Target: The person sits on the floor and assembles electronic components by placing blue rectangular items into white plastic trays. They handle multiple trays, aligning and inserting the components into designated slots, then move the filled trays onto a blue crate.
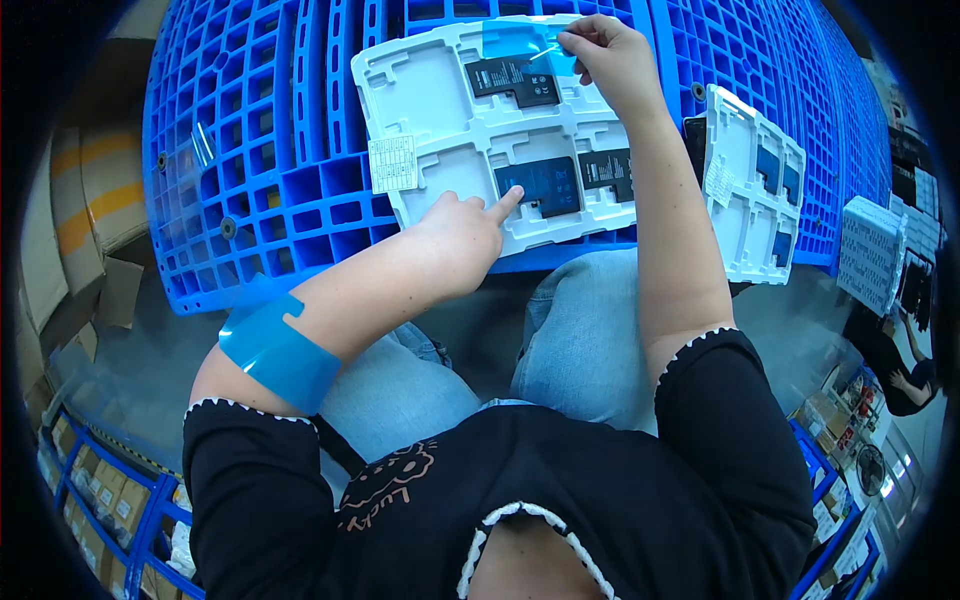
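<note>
A white moulded tray (pixel 430 90) lies before me, with flat black batteries in several of its compartments. My left hand (pixel 462 232) rests at its near edge, index finger stretched out and touching a bluish-looking battery (pixel 548 182); it grips nothing. At the far side, my right hand (pixel 606 62) pinches a translucent blue film (pixel 515 40) between thumb and fingers. That film lies partly over the tray's far edge, just beyond another black battery (pixel 510 82). A third battery (pixel 604 172) sits near my right forearm. Another blue film (pixel 280 345) clings to my left arm near the elbow.
Blue lattice plastic pallets (pixel 250 120) support the tray. A second white tray (pixel 745 190) with blue-looking pieces stands to the right. Cardboard boxes (pixel 100 200) are stacked at the left. Farther right are a grey-white stack (pixel 872 250) and another person's arm (pixel 912 345).
</note>
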`<state>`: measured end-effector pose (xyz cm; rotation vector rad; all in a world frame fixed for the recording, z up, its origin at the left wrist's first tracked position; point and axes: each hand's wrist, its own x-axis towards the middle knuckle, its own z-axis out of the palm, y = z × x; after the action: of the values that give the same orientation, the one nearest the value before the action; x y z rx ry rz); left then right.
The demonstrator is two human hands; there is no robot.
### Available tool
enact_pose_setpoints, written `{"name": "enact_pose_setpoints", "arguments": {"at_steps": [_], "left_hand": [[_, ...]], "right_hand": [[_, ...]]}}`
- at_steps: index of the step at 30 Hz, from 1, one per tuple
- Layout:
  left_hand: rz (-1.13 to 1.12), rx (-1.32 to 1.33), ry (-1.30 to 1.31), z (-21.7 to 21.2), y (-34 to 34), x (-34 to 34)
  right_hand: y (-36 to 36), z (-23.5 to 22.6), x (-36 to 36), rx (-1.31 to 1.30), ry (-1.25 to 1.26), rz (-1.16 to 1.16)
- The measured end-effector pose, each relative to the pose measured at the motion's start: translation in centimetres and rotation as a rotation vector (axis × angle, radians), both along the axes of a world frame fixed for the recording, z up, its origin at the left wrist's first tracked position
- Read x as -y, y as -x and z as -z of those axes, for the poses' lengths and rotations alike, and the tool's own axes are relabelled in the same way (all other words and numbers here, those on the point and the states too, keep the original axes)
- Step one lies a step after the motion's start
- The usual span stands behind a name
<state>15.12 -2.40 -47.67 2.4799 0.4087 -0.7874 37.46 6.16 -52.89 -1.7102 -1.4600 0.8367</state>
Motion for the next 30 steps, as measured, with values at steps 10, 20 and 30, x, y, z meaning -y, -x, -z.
{"name": "enact_pose_setpoints", "arguments": {"at_steps": [10, 20, 30], "left_hand": [[-0.004, -0.002, -0.008, 0.0, 0.0, -0.1], [-0.002, -0.007, -0.004, 0.1, 0.1, 0.0], [0.002, -0.008, 0.009, -0.1, 0.0, 0.0]], "right_hand": [[1.4, 2.5, -0.7, 0.008, 0.160, -0.108], [1.3, 2.5, -0.7, 0.007, 0.187, -0.104], [1.4, 1.8, -0.6, -0.027, 0.250, -0.084]]}}
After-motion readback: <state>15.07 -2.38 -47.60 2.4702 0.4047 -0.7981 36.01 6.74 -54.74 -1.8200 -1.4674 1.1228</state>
